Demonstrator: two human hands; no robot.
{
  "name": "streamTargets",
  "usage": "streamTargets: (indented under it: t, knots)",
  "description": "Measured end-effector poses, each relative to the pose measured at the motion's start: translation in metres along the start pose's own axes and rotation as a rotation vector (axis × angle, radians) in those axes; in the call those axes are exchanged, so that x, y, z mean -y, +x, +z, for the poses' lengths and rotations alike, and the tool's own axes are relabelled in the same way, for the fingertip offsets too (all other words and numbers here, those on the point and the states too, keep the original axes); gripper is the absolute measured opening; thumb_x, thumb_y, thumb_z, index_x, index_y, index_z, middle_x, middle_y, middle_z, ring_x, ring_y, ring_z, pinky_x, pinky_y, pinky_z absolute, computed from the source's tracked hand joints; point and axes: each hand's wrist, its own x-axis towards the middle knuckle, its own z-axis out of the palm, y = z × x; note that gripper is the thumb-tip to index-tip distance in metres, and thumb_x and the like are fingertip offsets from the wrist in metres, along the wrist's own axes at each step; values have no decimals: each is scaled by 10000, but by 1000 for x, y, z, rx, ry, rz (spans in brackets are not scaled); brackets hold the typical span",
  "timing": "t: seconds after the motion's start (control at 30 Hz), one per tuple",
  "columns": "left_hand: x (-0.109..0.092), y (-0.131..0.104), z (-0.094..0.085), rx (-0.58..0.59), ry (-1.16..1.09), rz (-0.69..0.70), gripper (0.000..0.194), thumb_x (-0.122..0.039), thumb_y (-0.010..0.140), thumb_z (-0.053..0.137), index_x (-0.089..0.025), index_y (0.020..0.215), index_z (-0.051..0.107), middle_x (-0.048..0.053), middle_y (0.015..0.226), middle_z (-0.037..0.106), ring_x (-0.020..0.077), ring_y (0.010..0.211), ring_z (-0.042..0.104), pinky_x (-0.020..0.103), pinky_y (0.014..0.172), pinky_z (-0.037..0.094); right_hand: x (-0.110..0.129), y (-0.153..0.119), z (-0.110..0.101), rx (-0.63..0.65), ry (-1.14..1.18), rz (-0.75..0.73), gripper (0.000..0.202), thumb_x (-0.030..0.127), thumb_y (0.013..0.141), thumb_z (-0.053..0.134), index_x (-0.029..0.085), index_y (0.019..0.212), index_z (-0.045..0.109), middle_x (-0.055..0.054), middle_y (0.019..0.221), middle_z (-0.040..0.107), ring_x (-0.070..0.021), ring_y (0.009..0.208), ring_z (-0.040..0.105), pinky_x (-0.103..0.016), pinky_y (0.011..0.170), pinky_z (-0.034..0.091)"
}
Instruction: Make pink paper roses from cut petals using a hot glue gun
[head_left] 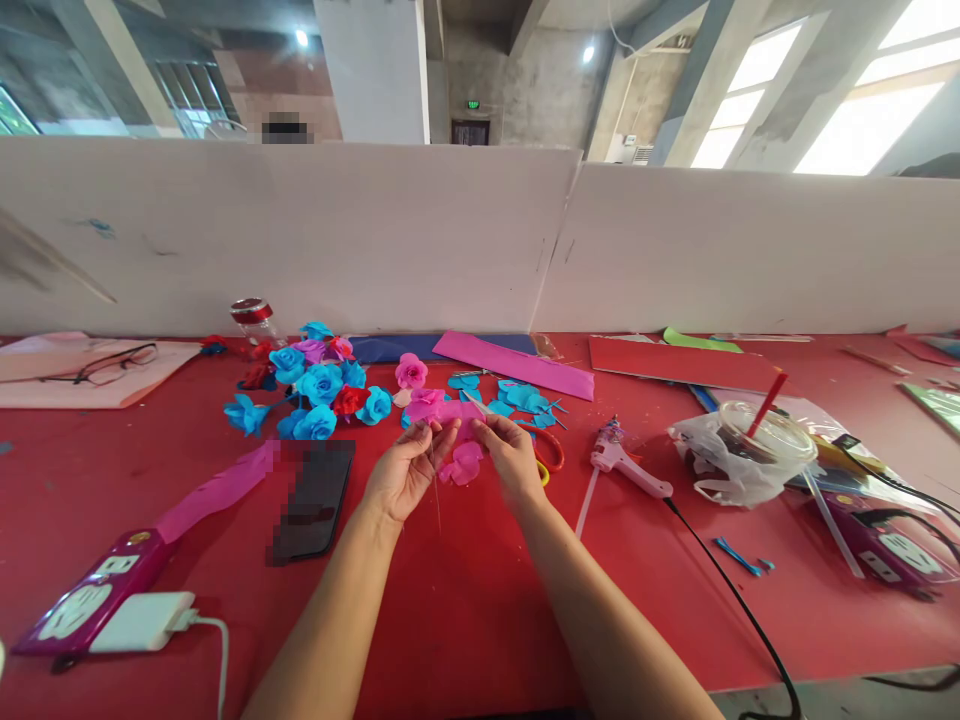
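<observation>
My left hand (401, 468) pinches the edge of a strip of pink crepe paper (453, 411); a thin wire or thread hangs below its fingers. On the strip's other end, the fingers of my right hand (510, 455) are closed. Loose pink petals (462, 464) lie just beneath, between my hands. Scissors with red and yellow handles (553, 452) rest partly hidden behind my right hand. Beyond my hands are a finished pink paper flower (411, 371) and cut blue paper petals (525, 397). A bunch of blue, red and pink paper flowers (319, 384) lies to the left.
A pink glue gun (630, 468) with a black cord lies right, near a bagged cup (769, 435) with a red straw. At left are a phone (322, 500), a purple power strip (135, 560) and a white charger (142, 622). A white partition (360, 240) stands behind the red table.
</observation>
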Motion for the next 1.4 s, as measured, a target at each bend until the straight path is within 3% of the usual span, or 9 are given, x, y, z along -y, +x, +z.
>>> streamTargets:
  t: [0.17, 0.3, 0.47, 0.67, 0.77, 1.0, 1.27, 1.4]
  knots:
    - [1, -1, 0, 5, 35, -15, 216, 33, 792, 540, -108, 692, 670, 57, 769, 713, 200, 892, 704, 284, 820, 583, 6, -2, 1, 40, 73, 77, 181, 366, 673, 685, 199, 740, 670, 6, 688, 639, -131, 620, 543, -243, 603, 433]
    - [7, 0, -1, 14, 105, -23, 133, -9, 767, 616, -117, 755, 691, 70, 819, 731, 183, 821, 708, 288, 788, 584, 8, -3, 3, 95, 113, 50, 205, 377, 669, 702, 190, 752, 703, -10, 702, 678, -146, 633, 571, -253, 611, 439]
    - [8, 2, -5, -12, 161, 7, 111, -80, 676, 745, -143, 749, 688, 54, 817, 734, 130, 668, 679, 223, 621, 560, 7, -4, 3, 13, 61, 0, 260, 392, 675, 684, 170, 808, 713, -19, 700, 684, -149, 606, 560, -253, 572, 433]
    - [12, 0, -1, -85, 143, 106, 189, -107, 558, 828, -141, 680, 688, 14, 723, 708, 96, 658, 642, 188, 598, 515, 6, -10, 7, -187, -201, -148, 236, 329, 718, 637, 147, 834, 733, -25, 731, 687, -154, 660, 550, -246, 595, 415]
    - [17, -1, 1, -85, 184, 106, 213, -126, 534, 842, -143, 690, 699, 7, 713, 703, 72, 614, 613, 158, 530, 463, 6, -14, 11, -158, -155, -150, 237, 333, 736, 628, 146, 831, 738, -17, 700, 675, -144, 627, 530, -242, 571, 400]
    - [25, -3, 6, -45, 243, 153, 281, -193, 477, 872, -139, 710, 726, 9, 697, 709, 66, 610, 604, 163, 590, 475, 3, -22, 20, -20, 53, -113, 223, 361, 752, 644, 150, 734, 717, -5, 638, 639, -144, 622, 545, -250, 587, 424]
    - [23, -1, 4, -99, 250, 188, 300, -191, 446, 880, -156, 696, 717, -2, 681, 696, 59, 603, 596, 155, 584, 460, -1, -21, 26, -159, 0, -186, 170, 307, 728, 687, 154, 798, 713, -20, 714, 678, -145, 651, 571, -266, 636, 464]
    - [24, 1, 2, -55, 258, 206, 271, -206, 475, 871, -156, 690, 714, 7, 695, 698, 77, 647, 617, 174, 626, 474, 0, -25, 28, -102, 69, -157, 178, 313, 741, 679, 163, 829, 717, -37, 769, 706, -165, 706, 614, -280, 670, 489]
